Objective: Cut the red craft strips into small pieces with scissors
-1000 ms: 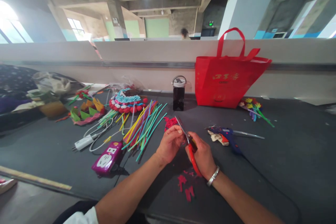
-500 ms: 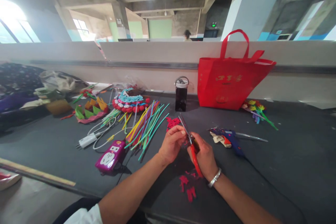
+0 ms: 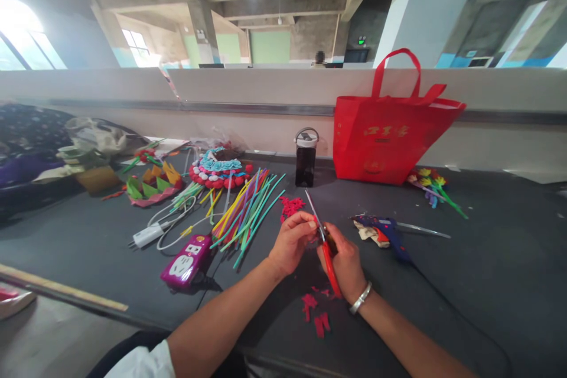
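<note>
My right hand (image 3: 346, 264) is wrapped round the red handles of a pair of scissors (image 3: 328, 263), whose blades point up and away. Close against the blades, my left hand (image 3: 296, 241) pinches a small red piece (image 3: 316, 221), mostly hidden by the fingers; it looks like felt or paper. Just beyond my left hand lies a pile of small red cut pieces (image 3: 292, 207). Several red scraps (image 3: 319, 325) are scattered on the dark table nearer to me, below my hands.
Colourful pipe cleaners (image 3: 248, 218) and a purple power socket (image 3: 186, 263) lie left. A tumbler (image 3: 305, 162) and a red bag (image 3: 385, 142) stand behind. At right rests a blue glue gun (image 3: 392, 236), its cord trailing forward. Flower crafts (image 3: 221, 171) sit at the back left.
The scissor blades, apart half a second ago, are now closed together by the left fingertips. A bit of red shows at the left fingertips. Both hands stay in nearly the same place.
</note>
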A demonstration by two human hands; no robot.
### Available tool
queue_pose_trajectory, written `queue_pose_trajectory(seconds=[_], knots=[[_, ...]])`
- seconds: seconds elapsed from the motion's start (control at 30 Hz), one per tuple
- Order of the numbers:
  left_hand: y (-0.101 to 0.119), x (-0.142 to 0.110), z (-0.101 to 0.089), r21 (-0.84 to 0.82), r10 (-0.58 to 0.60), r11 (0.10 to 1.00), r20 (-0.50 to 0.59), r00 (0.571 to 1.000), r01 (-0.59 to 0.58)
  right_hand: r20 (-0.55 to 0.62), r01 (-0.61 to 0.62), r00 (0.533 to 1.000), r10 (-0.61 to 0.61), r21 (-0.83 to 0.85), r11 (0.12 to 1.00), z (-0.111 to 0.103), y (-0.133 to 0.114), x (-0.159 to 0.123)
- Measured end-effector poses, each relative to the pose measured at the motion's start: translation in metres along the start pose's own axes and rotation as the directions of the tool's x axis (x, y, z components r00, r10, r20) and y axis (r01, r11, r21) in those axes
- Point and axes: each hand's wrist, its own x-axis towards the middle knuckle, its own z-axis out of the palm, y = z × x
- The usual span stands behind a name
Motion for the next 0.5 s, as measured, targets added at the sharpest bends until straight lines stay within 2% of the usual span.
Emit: queue_pose_trajectory(seconds=[0.1,0.27,0.4,0.5], knots=[[0.001,0.000,0.000,0.011,0.002,1.000,0.010,1.000,-0.002,-0.046,-0.003,0.999,0.003,0.000,1.000,0.000,-0.003,0.000],[0.001,0.003,-0.002,0.012,0.015,1.000,0.013,1.000,-0.015,-0.089,-0.138,0.986,0.141,0.032,0.990,-0.005,-0.002,0.006],[-0.002,0.007,-0.007,0.195,0.083,0.979,-0.088,0.993,-0.065,-0.133,-0.178,0.974,0.183,0.048,0.983,-0.010,0.002,0.011],[-0.003,0.010,-0.010,0.368,0.180,0.924,-0.188,0.966,-0.101,-0.131,-0.190,0.972,0.196,0.056,0.980,-0.010,0.002,0.011]])
